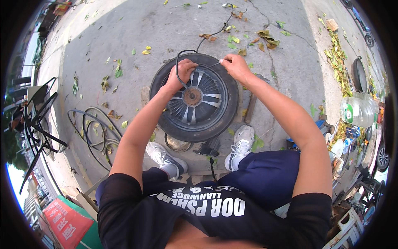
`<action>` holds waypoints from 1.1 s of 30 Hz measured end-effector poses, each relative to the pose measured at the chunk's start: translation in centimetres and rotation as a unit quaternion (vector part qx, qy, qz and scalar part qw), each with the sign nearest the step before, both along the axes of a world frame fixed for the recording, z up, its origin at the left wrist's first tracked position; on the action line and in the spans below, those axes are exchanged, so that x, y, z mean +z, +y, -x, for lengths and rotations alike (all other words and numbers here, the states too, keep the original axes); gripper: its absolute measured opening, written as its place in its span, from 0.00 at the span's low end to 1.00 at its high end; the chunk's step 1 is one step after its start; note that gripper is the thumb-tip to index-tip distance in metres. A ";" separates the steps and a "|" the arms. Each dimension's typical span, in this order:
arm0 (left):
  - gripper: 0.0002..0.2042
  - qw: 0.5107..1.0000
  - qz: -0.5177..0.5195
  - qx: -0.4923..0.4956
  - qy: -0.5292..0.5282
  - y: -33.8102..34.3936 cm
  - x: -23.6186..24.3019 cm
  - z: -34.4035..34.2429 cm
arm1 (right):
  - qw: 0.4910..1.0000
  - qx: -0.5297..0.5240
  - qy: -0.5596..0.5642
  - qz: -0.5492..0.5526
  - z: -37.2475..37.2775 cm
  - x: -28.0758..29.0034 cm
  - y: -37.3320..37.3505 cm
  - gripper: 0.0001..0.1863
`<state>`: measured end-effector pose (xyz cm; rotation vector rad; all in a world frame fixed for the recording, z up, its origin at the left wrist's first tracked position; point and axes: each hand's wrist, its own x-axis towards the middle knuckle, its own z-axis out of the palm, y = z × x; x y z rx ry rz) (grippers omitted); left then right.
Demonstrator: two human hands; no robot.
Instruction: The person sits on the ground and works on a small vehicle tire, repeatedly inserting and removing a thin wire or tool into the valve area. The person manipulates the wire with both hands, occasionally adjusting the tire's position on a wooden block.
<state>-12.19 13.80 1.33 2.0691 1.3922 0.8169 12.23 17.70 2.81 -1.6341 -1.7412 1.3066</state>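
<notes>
A wheel with a black tyre (226,114) and a finned metal hub (182,106) lies flat in front of my feet. My left hand (181,74) is over its upper left part, fingers curled together at the rim; what they hold, if anything, is hidden. Beyond the upper right of the tyre, my right hand (236,68) pinches the pale end of a thin dark strand (213,65), which slants down to the rim near my left fingers. A black cable (177,62) loops from the hub past my left wrist and over the tyre's far edge.
Coiled hose (93,128) lies on the concrete at left. Near my shoes are a dark tool-like piece (209,146) and a wooden handle (250,108). At right stand a big clear plastic bottle (360,110) and a dark pan (358,74). Black metal frames (39,120) stand far left.
</notes>
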 end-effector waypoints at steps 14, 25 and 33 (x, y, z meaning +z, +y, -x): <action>0.04 1.000 0.004 -0.003 0.029 0.8 -1.0 -0.2 | 0.999 0.016 -0.009 -0.028 -0.3 0.4 -0.4 0.16; 0.05 0.998 0.049 -0.049 0.016 1.6 -0.7 0.2 | 0.999 0.024 -0.021 -0.026 -0.1 1.2 -0.6 0.16; 0.08 0.998 0.030 -0.034 0.047 0.1 -0.7 0.0 | 0.999 0.017 -0.007 -0.027 0.5 1.6 -0.2 0.16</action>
